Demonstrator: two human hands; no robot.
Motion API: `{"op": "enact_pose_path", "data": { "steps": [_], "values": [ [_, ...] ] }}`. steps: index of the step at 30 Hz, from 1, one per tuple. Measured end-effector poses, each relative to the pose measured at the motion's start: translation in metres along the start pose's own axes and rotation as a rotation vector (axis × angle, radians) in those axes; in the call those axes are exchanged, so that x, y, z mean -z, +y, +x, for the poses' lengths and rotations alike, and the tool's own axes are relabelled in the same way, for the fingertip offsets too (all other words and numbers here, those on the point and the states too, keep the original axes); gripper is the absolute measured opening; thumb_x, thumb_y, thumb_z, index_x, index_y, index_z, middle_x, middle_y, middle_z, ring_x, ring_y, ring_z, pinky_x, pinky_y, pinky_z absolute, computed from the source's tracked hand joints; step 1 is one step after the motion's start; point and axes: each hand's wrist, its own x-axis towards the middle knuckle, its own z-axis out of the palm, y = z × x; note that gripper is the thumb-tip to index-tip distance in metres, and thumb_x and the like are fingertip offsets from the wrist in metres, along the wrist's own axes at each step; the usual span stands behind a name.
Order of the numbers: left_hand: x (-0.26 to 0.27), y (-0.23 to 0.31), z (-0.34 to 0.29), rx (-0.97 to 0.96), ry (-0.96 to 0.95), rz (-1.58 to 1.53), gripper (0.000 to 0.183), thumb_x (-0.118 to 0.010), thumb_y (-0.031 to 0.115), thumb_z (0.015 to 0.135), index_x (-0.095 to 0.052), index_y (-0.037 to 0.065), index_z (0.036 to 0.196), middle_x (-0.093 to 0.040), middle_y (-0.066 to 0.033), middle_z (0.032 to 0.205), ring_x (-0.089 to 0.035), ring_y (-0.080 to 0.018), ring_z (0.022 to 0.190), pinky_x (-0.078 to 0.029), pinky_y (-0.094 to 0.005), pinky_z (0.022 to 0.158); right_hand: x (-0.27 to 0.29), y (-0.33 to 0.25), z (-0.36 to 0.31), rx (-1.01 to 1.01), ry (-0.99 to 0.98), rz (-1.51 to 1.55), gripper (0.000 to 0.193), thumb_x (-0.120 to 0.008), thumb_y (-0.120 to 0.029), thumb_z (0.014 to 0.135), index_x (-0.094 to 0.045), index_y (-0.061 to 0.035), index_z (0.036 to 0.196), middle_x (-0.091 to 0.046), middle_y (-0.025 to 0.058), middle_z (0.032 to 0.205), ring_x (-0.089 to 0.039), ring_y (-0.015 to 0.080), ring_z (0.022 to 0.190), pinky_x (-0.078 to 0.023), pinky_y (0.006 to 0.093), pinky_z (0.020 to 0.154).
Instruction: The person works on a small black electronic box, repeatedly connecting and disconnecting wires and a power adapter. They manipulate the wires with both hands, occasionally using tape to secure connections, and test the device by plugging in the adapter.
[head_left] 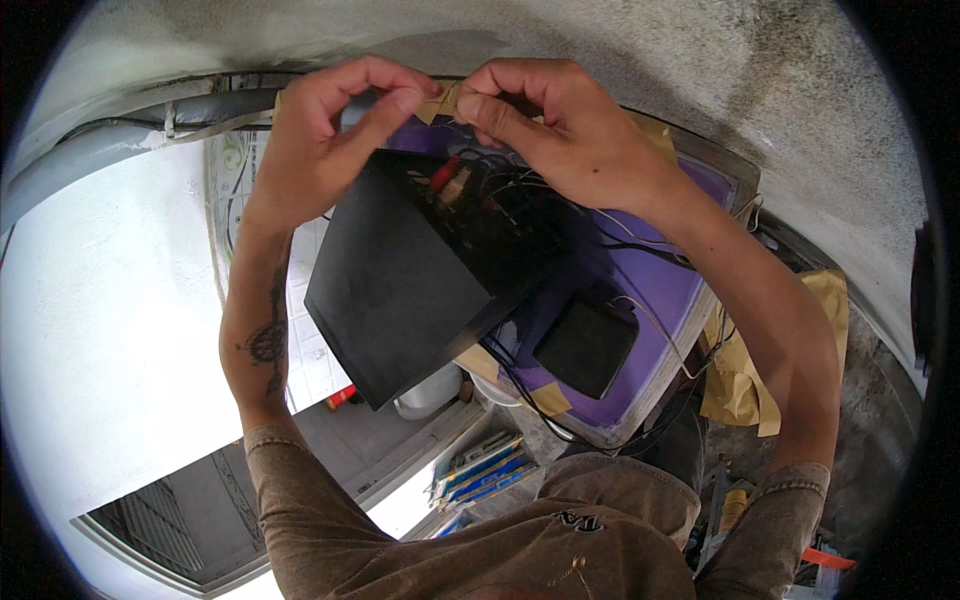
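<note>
One tan tape-like piece (428, 110): right hand (560, 125), grip clamped on it; left hand (312, 140), grip unclear. Uneven pulling might tear it.

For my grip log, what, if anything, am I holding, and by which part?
A small tan piece, its right end pinched in your right hand; whether your left hand grips it is unclear.

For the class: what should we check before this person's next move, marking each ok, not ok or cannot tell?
1. Right hand pinching the tan strip: ok.
2. Grip of the left hand on the strip: cannot tell, contact unclear.
3. Dark square piece away from both hands: ok.
4. Wires off the purple surface: not ok, some cross it.
5. Inside of the black box clearly visible: not ok, too dark.
</note>
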Motion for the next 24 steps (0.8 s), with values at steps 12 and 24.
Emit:
{"op": "enact_pose_path", "data": {
  "steps": [12,24],
  "values": [
    [-0.001,-0.002,-0.001,-0.039,-0.006,0.048,0.020,-0.067,0.017,0.104,-0.073,-0.001,0.112,-0.077,-0.0069,0.103,-0.068,-0.0112,0.097,-0.052,-0.0272,0.089,-0.002,0.002,0.001,0.031,0.019,-0.039,0.027,-0.065,-0.024,0.104,-0.071,0.0022,0.102,-0.058,0.0041,0.070,-0.052,0.0101,0.067,-0.045,0.0322,0.061],
    [-0.004,-0.003,-0.004,-0.033,-0.009,0.032,0.020,-0.064,0.017,0.106,-0.069,-0.002,0.111,-0.074,-0.0060,0.106,-0.065,-0.0120,0.099,-0.051,-0.0284,0.094,-0.001,-0.001,0.001,0.022,0.003,-0.030,0.025,-0.064,-0.022,0.104,-0.071,0.0016,0.103,-0.057,0.0057,0.069,-0.051,0.0110,0.067,-0.046,0.0325,0.062]
  ]
}}
